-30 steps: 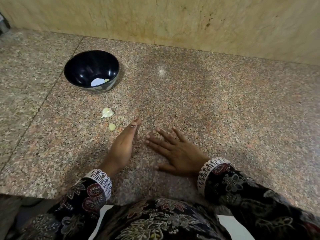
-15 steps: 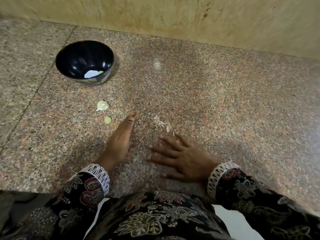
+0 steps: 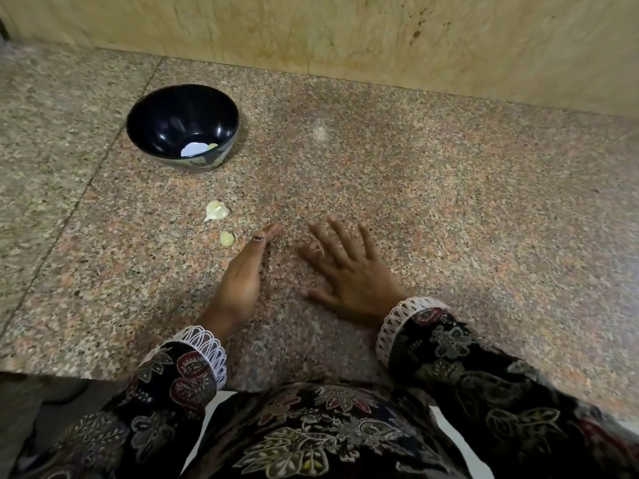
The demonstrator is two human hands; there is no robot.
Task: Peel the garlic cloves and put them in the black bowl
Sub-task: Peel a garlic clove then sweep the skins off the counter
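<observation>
Garlic is down to two pieces on the granite worktop point(image 3: 449, 202): a larger garlic clove point(image 3: 216, 211) still in pale skin, and a smaller garlic piece point(image 3: 227, 238) just nearer the person. Both lie between the black bowl point(image 3: 182, 126) and the left hand point(image 3: 243, 278), up and to the left of its fingertips point(image 3: 273, 231). That hand stands on its edge, fingers straight and pressed together, holding nothing, with the small piece just beside its tip. The right hand point(image 3: 349, 274) lies flat, fingers spread, also empty and farther off — so the left is plainly the nearer one for the next pick. The larger clove's long axis seems to run across the view, pointed end toward the left, though it is too small to be sure. Inside the bowl something pale sits at the bottom — peeled cloves, I would guess.
</observation>
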